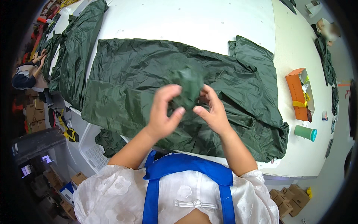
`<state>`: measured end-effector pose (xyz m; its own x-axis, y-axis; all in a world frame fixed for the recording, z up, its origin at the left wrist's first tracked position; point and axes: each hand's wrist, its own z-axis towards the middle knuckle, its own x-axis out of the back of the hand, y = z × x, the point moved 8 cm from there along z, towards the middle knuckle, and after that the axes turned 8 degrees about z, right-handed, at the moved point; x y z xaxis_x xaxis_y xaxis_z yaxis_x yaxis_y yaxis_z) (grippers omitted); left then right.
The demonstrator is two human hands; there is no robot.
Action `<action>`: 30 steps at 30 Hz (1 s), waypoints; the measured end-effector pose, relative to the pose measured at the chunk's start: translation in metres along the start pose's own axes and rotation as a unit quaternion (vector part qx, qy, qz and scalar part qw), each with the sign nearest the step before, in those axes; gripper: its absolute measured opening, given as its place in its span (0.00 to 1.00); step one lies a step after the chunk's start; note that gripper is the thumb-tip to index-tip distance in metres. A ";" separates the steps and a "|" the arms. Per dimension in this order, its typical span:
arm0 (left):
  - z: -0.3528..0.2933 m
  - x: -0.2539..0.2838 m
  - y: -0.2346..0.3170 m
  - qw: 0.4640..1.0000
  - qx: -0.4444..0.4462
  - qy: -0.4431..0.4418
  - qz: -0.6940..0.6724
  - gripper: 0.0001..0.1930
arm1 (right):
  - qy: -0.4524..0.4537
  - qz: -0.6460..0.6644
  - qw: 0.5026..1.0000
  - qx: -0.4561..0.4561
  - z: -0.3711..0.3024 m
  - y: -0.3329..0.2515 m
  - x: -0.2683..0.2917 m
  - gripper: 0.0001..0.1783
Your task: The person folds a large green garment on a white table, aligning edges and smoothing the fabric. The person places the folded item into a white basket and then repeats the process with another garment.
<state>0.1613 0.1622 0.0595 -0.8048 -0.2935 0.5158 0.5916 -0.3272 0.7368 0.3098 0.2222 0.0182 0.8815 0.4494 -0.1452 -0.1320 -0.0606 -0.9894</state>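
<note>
Fabric (pixel 123 71), dark green, thin and slightly glossy, spreads across the white tabletop (pixel 223 22) in a broad, crumpled sheet with sharp creases and loose folds. Above its middle, between the left hand (pixel 163 112) and right hand (pixel 215 114), is a bunched green wad (pixel 188 87) of similar sheen, rounded but badly blurred, so its edges cannot be made out, nor whether it is joined to the sheet. More green material (pixel 80 56) lies heaped along the left side, and a folded flap (pixel 253 56) juts out at the upper right, its join unclear. An orange box (pixel 294 87) with a yellow strip (pixel 298 103), its contents unclear, and a smooth green cylinder (pixel 304 132) with a teal end sit off to the right. Below the left edge, a pale gridded plastic basket (pixel 97 158) shows only in part. Both forearms (pixel 130 149) converge from the lower edge. The left hand is half curled, its thumb and fingers apart; the right faces it, thumb and fingers bent toward the wad. Blur hides any contact, so I cannot tell whether either grips it
</note>
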 end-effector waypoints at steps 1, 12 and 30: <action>-0.007 -0.004 0.019 0.998 -0.045 -0.037 -0.038 0.20 | 0.023 0.104 0.994 -0.031 -0.003 0.002 -0.009 0.25; -0.011 -0.033 0.002 0.867 0.143 -0.326 -0.348 0.43 | -0.079 0.067 0.993 -0.063 -0.060 -0.018 0.001 0.20; -0.054 -0.016 0.129 0.933 -0.329 -0.133 -0.059 0.02 | 0.252 0.066 0.966 -0.005 -0.086 0.002 0.075 0.05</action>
<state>0.2527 0.0760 0.1226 -0.7981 -0.0152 0.6023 0.3280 -0.8496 0.4131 0.4143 0.1790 0.0046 0.9664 -0.0532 -0.2513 -0.2555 -0.0967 -0.9620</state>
